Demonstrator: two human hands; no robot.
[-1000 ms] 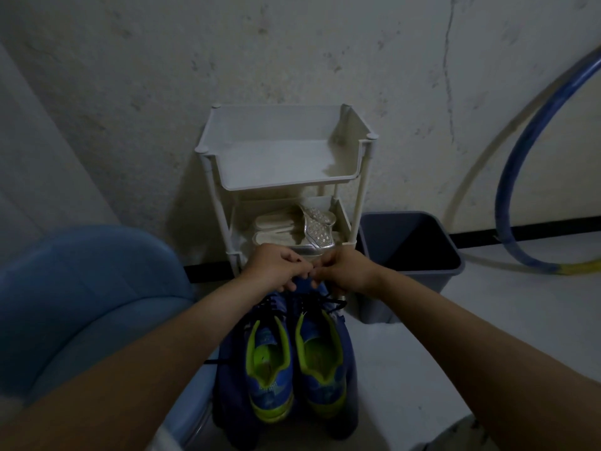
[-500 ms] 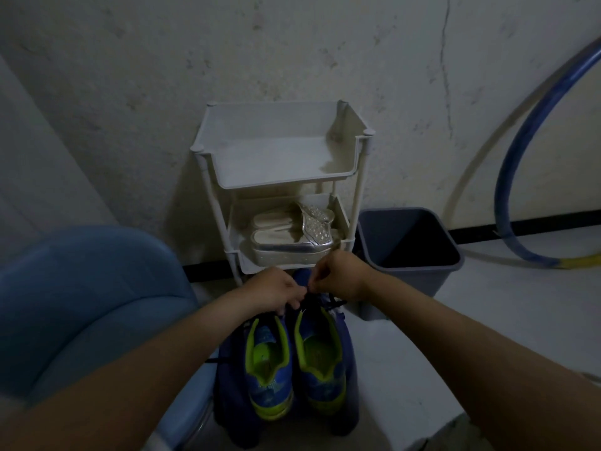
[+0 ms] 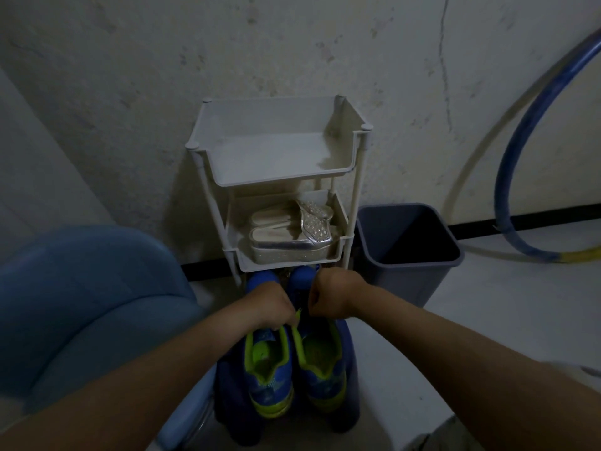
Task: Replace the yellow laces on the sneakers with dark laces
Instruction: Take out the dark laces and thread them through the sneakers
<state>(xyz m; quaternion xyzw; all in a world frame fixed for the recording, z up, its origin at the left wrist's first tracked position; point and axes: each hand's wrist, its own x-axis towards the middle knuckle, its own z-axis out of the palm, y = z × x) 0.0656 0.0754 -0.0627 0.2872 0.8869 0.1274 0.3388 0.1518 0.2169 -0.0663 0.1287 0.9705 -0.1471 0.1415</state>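
Observation:
Two blue sneakers with lime-green lining stand side by side in front of me, toes toward the wall: the left sneaker (image 3: 268, 369) and the right sneaker (image 3: 322, 359). Both of my hands hover close together over their lace area. My left hand (image 3: 270, 304) has its fingers curled down at the inner edge of the right sneaker's tongue. My right hand (image 3: 330, 296) is fisted just beside it. They seem to pinch a lace between them, but the fingers hide it. A lime-green sliver shows between the two hands.
A white two-tier rack (image 3: 283, 177) stands against the wall, with silver sandals (image 3: 289, 242) on its lower shelf. A grey bin (image 3: 406, 265) is to its right, a blue hoop (image 3: 507, 157) leans far right, a blue chair (image 3: 81, 304) is on my left. Dark blue cloth (image 3: 227, 395) lies under the sneakers.
Both hands have drawn back from the toes toward me, along the top of the sneakers. The toes now show beyond my knuckles, and the dark lace strands seen earlier are covered.

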